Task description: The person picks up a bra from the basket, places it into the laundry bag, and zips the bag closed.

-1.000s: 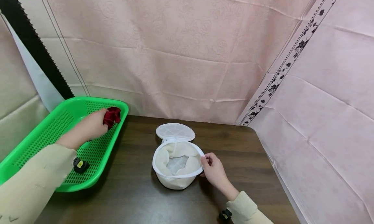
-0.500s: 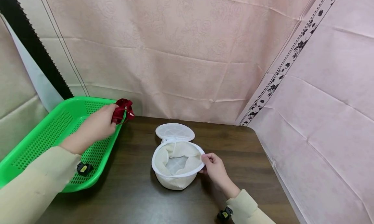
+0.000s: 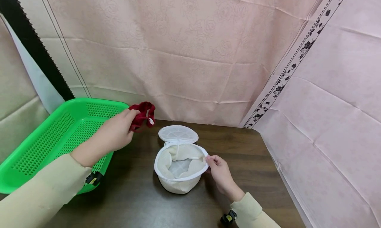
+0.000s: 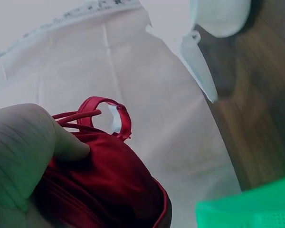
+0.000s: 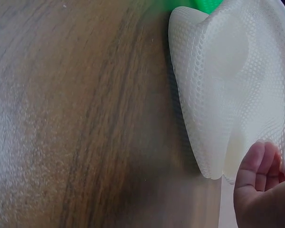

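My left hand [image 3: 116, 130] grips a bunched red satin undergarment [image 3: 143, 113] just past the far right corner of the green basket. In the left wrist view, thin straps and a white tag stand out from the undergarment [image 4: 116, 175], with the thumb pressed on its cloth. On the table, a cream mesh laundry bag [image 3: 178, 187] stands upright with its white lid [image 3: 178, 134] tipped back. My right hand [image 3: 222, 176] pinches the bag's white rim on the right side. Part of that grip is hidden, though the right wrist view shows curled fingers [image 5: 252, 164] against the mesh.
A green perforated basket [image 3: 80, 120] lies at the left, partly covered by my left arm. The dark wooden table [image 3: 143, 205] meets a pale cloth backdrop [image 3: 184, 72] behind and another cloth wall [image 3: 333, 122] on the right.
My left hand has carried the red undergarment rightward, from over the green basket out past its edge. The right hand and the mesh bag have stayed nearly still.
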### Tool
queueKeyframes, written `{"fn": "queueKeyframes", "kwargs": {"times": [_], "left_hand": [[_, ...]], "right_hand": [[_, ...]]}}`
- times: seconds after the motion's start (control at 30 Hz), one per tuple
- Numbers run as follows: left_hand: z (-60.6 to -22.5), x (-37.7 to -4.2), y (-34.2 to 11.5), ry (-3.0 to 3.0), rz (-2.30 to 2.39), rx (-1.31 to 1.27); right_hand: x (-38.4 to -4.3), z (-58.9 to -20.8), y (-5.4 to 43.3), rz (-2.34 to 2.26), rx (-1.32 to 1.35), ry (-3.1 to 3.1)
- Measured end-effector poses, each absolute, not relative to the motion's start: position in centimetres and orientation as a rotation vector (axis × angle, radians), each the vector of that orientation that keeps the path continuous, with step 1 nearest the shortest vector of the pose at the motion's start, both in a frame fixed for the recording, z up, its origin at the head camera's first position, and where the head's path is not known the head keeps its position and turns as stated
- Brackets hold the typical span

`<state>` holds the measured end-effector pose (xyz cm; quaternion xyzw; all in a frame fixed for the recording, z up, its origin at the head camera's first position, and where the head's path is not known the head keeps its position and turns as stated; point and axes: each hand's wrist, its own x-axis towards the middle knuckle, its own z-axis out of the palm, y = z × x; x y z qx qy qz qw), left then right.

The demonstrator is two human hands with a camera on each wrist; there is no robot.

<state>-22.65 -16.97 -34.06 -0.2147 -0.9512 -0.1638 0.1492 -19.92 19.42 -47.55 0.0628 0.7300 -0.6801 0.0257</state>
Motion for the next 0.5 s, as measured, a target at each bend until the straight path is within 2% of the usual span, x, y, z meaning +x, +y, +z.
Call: {"fn": "queueKeyframes", "kwargs": {"times": [0.5], "left_hand": [[-34.7,-20.0,-12.0,-2.653,-0.606,-0.892]], "right_hand": [[-19.9,-47.4,19.3,-2.077,0.205,2.285]]}}
